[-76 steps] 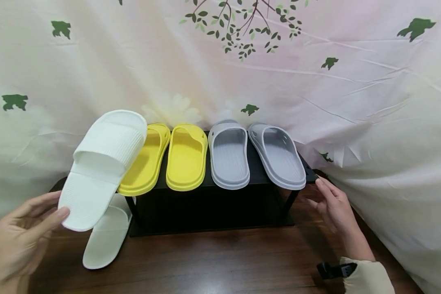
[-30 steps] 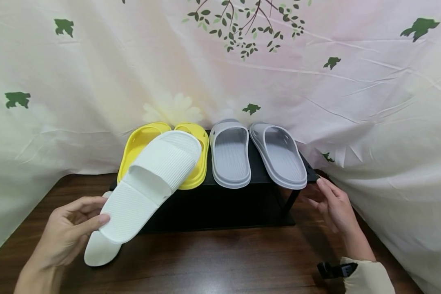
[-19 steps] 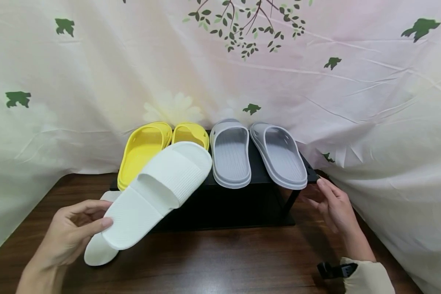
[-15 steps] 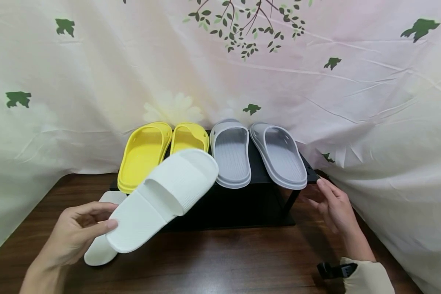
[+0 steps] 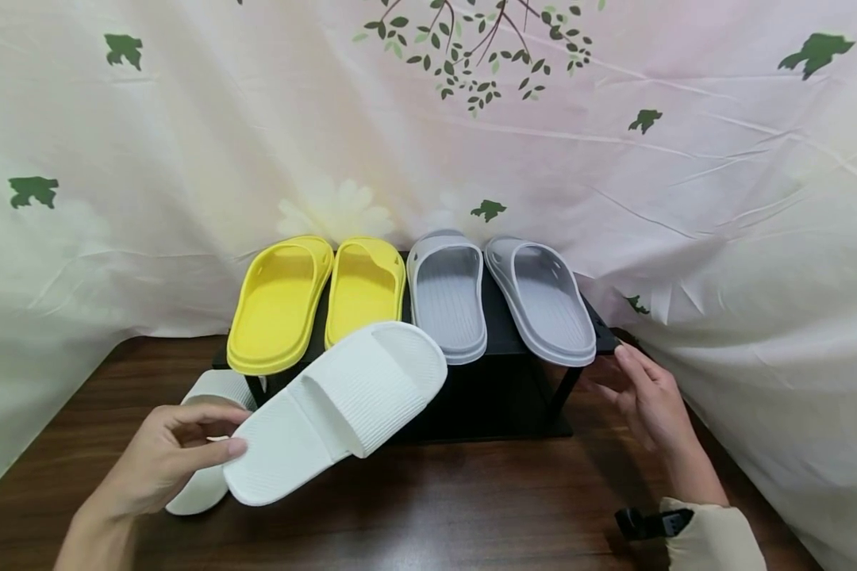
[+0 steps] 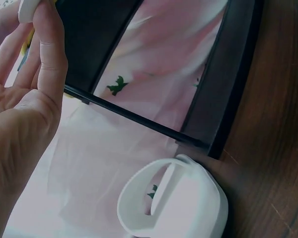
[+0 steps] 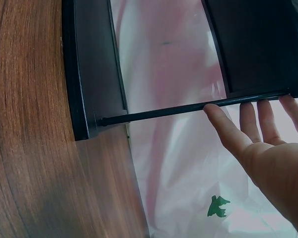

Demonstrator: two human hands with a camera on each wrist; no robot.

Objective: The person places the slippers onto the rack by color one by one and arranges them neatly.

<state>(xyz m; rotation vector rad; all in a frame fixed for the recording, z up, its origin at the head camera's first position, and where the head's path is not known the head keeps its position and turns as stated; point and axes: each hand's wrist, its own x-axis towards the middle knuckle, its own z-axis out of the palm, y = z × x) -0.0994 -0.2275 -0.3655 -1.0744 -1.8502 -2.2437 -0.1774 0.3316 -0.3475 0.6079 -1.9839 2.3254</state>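
Note:
My left hand (image 5: 160, 460) pinches the heel end of a white slipper (image 5: 343, 408) between thumb and fingers. The slipper is tilted, its toe pointing up and right, in front of the black shoe rack (image 5: 503, 337). Behind that hand, a second white slipper (image 5: 203, 492) stands on the floor by the rack's left end, partly hidden. On the top shelf sit two yellow slippers (image 5: 274, 313) and two grey slippers (image 5: 448, 301). At the rack's right end, my right hand (image 5: 653, 404) touches a thin black post (image 7: 164, 111) with its fingertips, fingers fairly straight.
A lower black shelf (image 5: 500, 408) lies beneath the top one, near the dark wood floor (image 5: 428, 507). Pale printed cloth (image 5: 271, 119) hangs close behind the rack and along both sides. A black strap (image 5: 653, 525) circles my right wrist.
My left hand has carried the white slipper right and downward, from over the left yellow slipper to in front of the rack. Both yellow slippers show more fully. My right hand has stayed put.

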